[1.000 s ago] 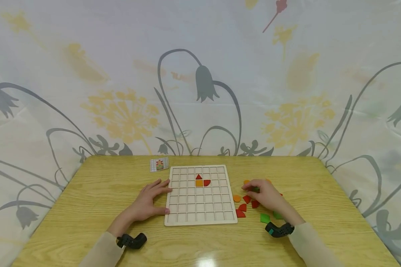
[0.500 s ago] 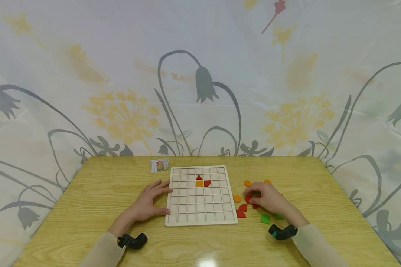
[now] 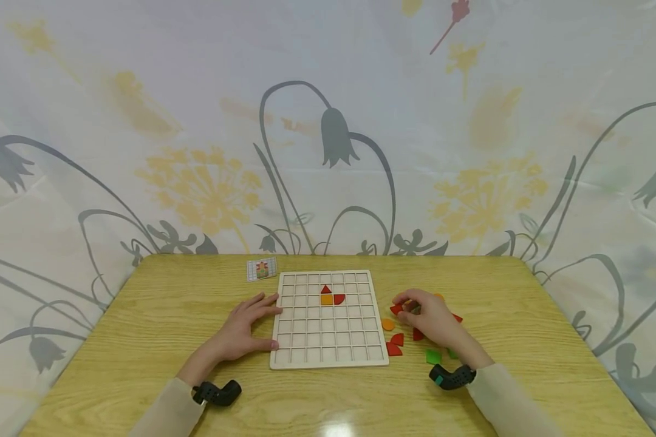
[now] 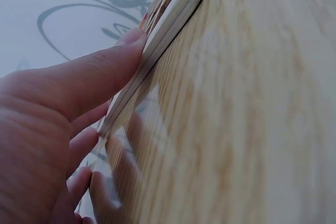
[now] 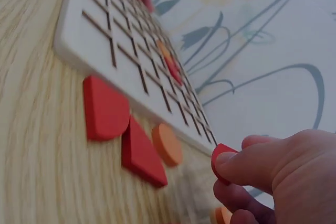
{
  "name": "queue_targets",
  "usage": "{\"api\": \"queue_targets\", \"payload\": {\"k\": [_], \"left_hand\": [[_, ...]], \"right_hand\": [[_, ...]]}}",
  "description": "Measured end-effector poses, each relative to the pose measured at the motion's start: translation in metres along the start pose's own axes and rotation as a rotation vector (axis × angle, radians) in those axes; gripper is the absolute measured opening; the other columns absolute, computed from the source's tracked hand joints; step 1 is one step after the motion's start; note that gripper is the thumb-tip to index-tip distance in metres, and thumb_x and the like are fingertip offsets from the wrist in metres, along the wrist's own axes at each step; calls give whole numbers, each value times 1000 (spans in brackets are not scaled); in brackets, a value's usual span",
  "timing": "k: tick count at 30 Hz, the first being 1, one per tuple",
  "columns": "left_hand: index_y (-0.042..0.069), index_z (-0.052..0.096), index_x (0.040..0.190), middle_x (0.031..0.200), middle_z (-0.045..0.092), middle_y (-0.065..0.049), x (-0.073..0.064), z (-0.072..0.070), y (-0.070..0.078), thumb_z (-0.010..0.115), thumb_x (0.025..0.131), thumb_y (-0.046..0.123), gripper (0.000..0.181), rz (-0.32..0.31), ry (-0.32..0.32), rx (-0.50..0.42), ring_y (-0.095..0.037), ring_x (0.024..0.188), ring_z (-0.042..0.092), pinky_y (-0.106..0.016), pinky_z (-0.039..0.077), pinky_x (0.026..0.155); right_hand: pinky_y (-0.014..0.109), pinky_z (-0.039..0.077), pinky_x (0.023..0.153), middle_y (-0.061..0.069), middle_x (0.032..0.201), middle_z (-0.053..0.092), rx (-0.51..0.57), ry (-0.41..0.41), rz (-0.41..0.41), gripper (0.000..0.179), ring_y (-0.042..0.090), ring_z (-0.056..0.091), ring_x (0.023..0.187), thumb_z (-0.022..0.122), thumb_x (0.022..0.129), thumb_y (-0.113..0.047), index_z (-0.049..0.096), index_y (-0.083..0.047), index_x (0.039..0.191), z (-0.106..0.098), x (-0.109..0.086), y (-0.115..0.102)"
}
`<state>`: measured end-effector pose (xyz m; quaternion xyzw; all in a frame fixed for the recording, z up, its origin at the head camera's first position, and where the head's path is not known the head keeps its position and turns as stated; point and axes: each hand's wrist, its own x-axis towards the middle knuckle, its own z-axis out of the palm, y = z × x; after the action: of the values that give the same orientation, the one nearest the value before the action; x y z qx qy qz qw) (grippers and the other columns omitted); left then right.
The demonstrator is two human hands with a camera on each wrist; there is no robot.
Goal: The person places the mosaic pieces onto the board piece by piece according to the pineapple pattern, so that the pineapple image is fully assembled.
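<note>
My left hand (image 3: pixel 240 331) rests at the left edge of a pale wooden grid board (image 3: pixel 328 349), thumb and fingers spread along its side; the left wrist view shows the thumb (image 4: pixel 113 61) against the rim. On the board, a red triangle (image 3: pixel 325 289) sits above an orange square (image 3: pixel 327 299), with a red quarter-circle (image 3: pixel 339 299) to the square's right. Right of the board, my right hand (image 3: pixel 434 318) pinches a red quarter-circle piece (image 5: pixel 216 162) between thumb and fingers, above the loose pieces. Part of that piece is hidden by the thumb.
Loose red pieces (image 3: pixel 395 349), an orange disc (image 3: pixel 388 325) and green pieces (image 3: pixel 433 356) lie right of the board, some hidden under my right hand. A small printed card (image 3: pixel 261 269) with a gridded picture lies behind the board's left corner. A patterned cloth (image 3: pixel 328 200) hangs behind the table.
My right hand reached down among the loose pieces, took a red quarter-circle piece, and has moved slightly back and left with it. The left hand and the board stay still.
</note>
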<state>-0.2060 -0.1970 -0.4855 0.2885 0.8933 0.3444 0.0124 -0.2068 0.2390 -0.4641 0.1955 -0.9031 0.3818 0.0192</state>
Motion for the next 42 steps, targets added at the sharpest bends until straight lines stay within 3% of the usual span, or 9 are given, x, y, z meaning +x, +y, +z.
{"api": "queue_targets", "payload": {"k": [6,17,25,34,42], "left_hand": [[13,62,136,156,39,-11,1,-1,-1,81,81,40,64,-6,4,19,-42,146,22,-72,12,108],[13,62,136,156,39,-10,2,-2,-1,81,81,39,64,-4,3,12,-42,146,21,-72,12,108],[13,62,136,156,39,-11,1,-1,0,81,82,40,64,-5,3,7,-42,146,21,-70,12,108],[14,62,137,156,39,-11,0,0,0,80,82,40,64,-3,3,4,-41,146,21,-71,13,108],[14,62,136,156,39,-10,0,0,1,80,82,40,63,-5,0,2,-41,147,21,-71,12,108]], "right_hand": [[29,52,69,3,106,69,110,26,62,23,16,63,83,72,92,-10,71,-9,115,10,13,-11],[28,46,61,8,109,68,316,40,137,15,20,64,79,68,94,-6,71,-9,108,43,46,-30],[31,54,79,6,109,69,336,75,92,14,18,65,90,74,89,-5,76,-7,103,67,62,-40],[31,55,81,3,105,67,378,102,87,15,18,67,90,79,85,-6,78,-9,100,81,71,-49],[29,56,79,4,108,68,333,84,15,16,18,67,89,78,85,-5,78,-8,101,97,81,-61]]}}
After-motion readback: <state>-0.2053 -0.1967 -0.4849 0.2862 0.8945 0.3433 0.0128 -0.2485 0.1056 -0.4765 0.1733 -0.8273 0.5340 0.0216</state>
